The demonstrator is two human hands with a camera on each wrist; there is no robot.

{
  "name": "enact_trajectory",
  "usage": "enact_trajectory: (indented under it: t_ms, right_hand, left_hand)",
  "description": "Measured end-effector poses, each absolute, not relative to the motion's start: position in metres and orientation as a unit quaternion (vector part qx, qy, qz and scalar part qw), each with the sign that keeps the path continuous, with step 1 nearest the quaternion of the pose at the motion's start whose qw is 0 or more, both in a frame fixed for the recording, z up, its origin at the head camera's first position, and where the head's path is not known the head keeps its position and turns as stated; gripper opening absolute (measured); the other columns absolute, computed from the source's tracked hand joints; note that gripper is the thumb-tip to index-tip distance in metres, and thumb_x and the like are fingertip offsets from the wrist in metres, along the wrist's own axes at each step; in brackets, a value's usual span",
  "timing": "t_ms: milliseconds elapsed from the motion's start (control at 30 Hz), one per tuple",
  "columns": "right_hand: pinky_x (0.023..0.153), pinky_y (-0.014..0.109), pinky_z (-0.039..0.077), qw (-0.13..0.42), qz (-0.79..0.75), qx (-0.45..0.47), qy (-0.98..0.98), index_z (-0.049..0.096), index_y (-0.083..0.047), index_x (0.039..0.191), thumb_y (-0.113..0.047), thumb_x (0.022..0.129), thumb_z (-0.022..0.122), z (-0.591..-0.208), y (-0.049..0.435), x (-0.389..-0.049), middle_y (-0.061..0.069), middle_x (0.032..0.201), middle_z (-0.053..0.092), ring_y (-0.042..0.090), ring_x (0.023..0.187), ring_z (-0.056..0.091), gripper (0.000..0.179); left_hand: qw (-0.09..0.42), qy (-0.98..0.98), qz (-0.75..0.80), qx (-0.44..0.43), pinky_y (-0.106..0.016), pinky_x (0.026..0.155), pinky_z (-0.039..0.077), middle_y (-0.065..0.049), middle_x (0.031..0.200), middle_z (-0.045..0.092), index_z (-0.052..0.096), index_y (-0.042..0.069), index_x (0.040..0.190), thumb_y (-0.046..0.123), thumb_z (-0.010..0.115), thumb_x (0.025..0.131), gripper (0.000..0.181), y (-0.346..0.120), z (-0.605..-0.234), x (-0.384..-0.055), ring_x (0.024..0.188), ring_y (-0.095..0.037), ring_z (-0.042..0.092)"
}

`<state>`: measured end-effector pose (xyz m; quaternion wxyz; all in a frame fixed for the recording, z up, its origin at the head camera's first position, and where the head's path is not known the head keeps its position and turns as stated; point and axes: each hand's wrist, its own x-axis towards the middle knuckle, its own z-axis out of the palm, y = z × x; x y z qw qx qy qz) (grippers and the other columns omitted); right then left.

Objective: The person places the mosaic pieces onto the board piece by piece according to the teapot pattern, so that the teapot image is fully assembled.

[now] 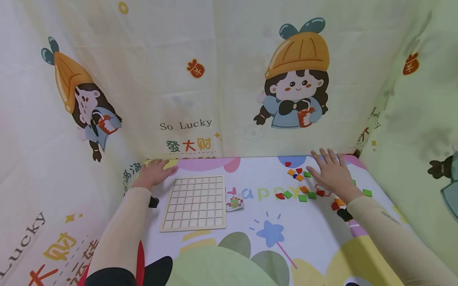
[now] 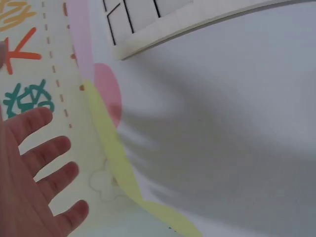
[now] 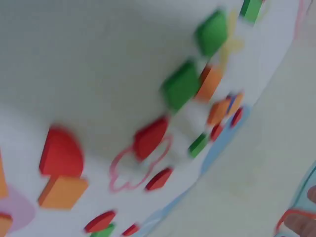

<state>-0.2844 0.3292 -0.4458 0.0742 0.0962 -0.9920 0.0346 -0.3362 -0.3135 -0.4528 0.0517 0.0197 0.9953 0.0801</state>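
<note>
My left hand [image 1: 152, 174] has its fingers spread and holds nothing, beyond the upper left corner of a wooden grid board [image 1: 195, 203]. In the left wrist view its fingers [image 2: 57, 148] are apart, with the board's edge [image 2: 163, 30] higher up. My right hand [image 1: 333, 175] is also spread and holds nothing, above scattered flat colored pieces. These include green squares [image 3: 181, 85], orange squares [image 3: 63, 191] and red quarter-round pieces [image 3: 61, 152]. Only fingertips [image 3: 301, 223] of that hand show in the right wrist view. The board's cells hold no pieces.
A small card [image 1: 234, 202] with a colored grid pattern lies against the board's right side. Printed cloth [image 1: 236, 99] hangs behind and on both sides of the table. The tabletop cover [image 1: 257, 254] has cartoon prints.
</note>
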Motion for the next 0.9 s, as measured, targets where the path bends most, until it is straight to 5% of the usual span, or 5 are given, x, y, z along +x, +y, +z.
enact_trajectory:
  t_ms: [167,300,500,900]
  right_hand:
    - [0.122,0.069,0.015,0.114,0.026,0.136,-0.984,0.033,-0.010,0.162,-0.050,0.104,0.052,-0.442,0.298,-0.267,0.027,0.163,0.032,0.051,0.153,0.022,0.072]
    - [0.123,0.067,0.019,0.117,0.030,0.166,-0.979,0.040,-0.009,0.158,-0.049,0.103,0.055,-0.445,0.274,-0.255,0.025,0.160,0.040,0.048,0.150,0.030,0.070]
    - [0.122,0.064,0.024,0.113,0.053,0.198,-0.972,0.047,-0.012,0.155,-0.049,0.102,0.059,-0.456,0.245,-0.239,0.020,0.156,0.047,0.043,0.146,0.039,0.066]
    - [0.118,0.064,0.033,0.055,0.077,0.220,-0.971,0.049,-0.015,0.154,-0.052,0.101,0.059,-0.478,0.197,-0.224,0.017,0.156,0.049,0.041,0.143,0.046,0.065]
  left_hand:
    - [0.090,0.987,0.132,0.006,-0.072,0.116,0.030,-0.026,0.163,0.036,0.038,0.010,0.160,0.089,0.034,0.090,0.106,-0.320,-0.441,-0.327,0.149,-0.050,0.030]
    - [0.118,0.979,0.162,0.030,-0.069,0.115,0.034,-0.024,0.162,0.038,0.038,0.010,0.160,0.068,0.052,0.098,0.086,-0.327,-0.446,-0.319,0.147,-0.047,0.034]
    - [0.120,0.968,0.204,0.078,-0.066,0.120,0.028,-0.027,0.159,0.040,0.043,0.006,0.156,0.033,0.072,0.098,0.071,-0.335,-0.470,-0.303,0.149,-0.049,0.031]
    - [0.108,0.963,0.228,0.093,-0.068,0.119,0.026,-0.025,0.160,0.041,0.051,0.011,0.152,0.017,0.081,0.089,0.070,-0.345,-0.503,-0.275,0.150,-0.051,0.029]
